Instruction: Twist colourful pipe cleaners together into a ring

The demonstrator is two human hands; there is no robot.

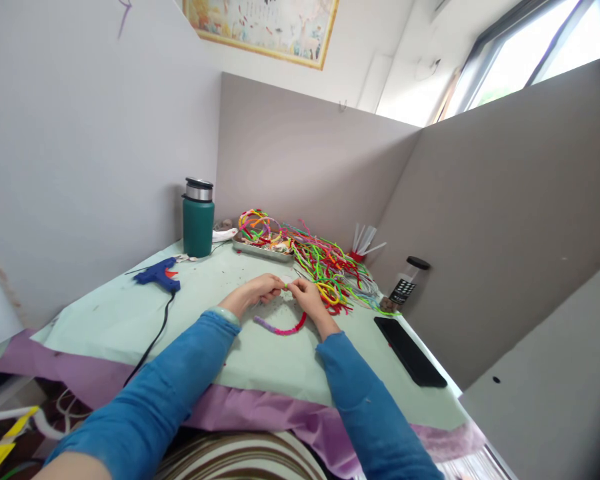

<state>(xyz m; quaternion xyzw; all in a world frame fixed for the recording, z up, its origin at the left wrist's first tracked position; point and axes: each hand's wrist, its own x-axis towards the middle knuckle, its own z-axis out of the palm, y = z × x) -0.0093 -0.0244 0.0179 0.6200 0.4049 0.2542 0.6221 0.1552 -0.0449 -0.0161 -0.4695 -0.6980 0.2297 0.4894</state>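
Note:
My left hand point(254, 292) and my right hand point(307, 297) meet over the middle of the pale green table cover point(130, 313). Both pinch a small pale piece point(286, 281) between their fingertips; I cannot make out what it is. Just below the hands a curved band point(280, 327) wrapped in purple, pink and red fuzzy stems lies on the cover. A heap of coloured fuzzy stems point(330, 267) lies just beyond my right hand. Both arms wear blue sleeves.
A blue glue gun point(157, 273) with a black cord lies at the left. A green flask point(199, 219) stands at the back beside a metal tray point(263, 248) of stem rings. A black phone point(410, 350) lies right. Grey partitions wall in the table.

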